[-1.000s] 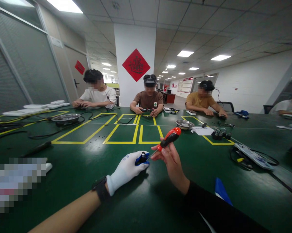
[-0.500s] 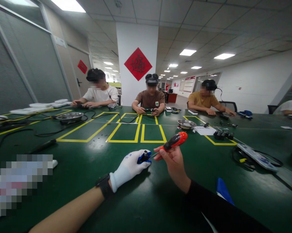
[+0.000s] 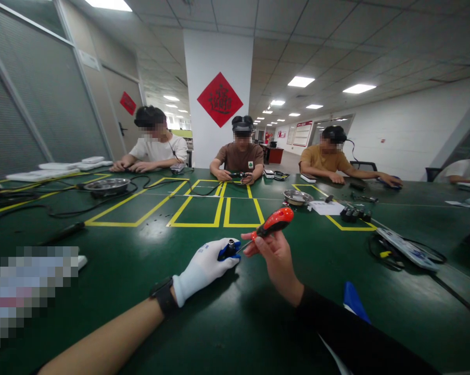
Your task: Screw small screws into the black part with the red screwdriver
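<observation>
My left hand (image 3: 211,263), in a white glove with blue fingertips, is closed around a small black part with a shiny metal end (image 3: 230,246). What kind of part it is, I cannot make out. In my bare right hand (image 3: 276,260) is a screwdriver (image 3: 276,222) with a red and black handle, tilted up to the right. Its shaft slopes down to the left, and the tip meets the black part or ends just beside it. The glove's fingers hide the exact contact.
The green table (image 3: 235,323) has yellow tape outlines. Metal bowls (image 3: 297,197), black parts (image 3: 354,214), a power strip (image 3: 406,249) and cables lie around. A blue and white item (image 3: 355,302) is by my right forearm. Several people sit across the table.
The view has shifted slightly. My right hand and the screwdriver handle have dipped a little leftward. At the far right, a co-worker's hand has reached further out to a blue item.
</observation>
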A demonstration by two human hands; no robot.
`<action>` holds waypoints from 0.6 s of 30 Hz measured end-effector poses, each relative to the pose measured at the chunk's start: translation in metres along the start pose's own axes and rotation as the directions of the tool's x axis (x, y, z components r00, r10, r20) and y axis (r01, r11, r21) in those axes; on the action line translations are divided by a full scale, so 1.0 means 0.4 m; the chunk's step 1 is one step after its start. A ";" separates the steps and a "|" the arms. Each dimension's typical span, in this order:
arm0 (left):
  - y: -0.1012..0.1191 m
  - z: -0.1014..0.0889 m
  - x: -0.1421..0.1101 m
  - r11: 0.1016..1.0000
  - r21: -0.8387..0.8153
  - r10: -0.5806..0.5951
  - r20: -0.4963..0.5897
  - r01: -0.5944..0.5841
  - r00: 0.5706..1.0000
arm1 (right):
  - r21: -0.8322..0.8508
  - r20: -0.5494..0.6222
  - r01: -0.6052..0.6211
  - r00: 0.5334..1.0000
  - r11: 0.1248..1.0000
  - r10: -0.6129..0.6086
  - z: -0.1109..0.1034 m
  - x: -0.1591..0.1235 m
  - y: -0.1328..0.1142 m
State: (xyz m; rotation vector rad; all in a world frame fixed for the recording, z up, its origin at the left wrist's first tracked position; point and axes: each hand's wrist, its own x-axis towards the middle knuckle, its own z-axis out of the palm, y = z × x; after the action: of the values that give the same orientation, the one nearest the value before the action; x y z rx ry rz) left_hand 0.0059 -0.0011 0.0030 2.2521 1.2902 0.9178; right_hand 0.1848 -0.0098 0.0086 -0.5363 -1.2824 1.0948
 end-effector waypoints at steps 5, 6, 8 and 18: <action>-0.006 0.000 0.001 0.999 0.038 -0.009 -0.009 0.009 1.000 | 0.024 -0.038 -0.005 0.999 1.000 0.006 0.002 0.001 0.005; -0.006 0.000 0.001 0.999 0.038 -0.003 -0.008 0.003 1.000 | 0.032 -0.034 -0.002 0.999 0.999 0.003 0.002 0.000 0.006; -0.007 0.000 0.001 0.999 0.036 0.005 -0.007 -0.005 1.000 | 0.051 -0.013 0.006 1.000 0.999 -0.006 0.000 -0.002 0.007; 0.001 -0.003 0.000 1.000 0.007 0.019 0.004 -0.019 1.000 | 0.044 -0.010 -0.015 1.000 0.999 0.015 0.002 0.002 0.009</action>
State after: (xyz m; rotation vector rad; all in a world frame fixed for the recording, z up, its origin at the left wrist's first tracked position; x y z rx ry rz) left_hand 0.0055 -0.0012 0.0040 2.2744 1.2741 0.9160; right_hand 0.1827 -0.0077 0.0064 -0.5185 -1.2443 1.1291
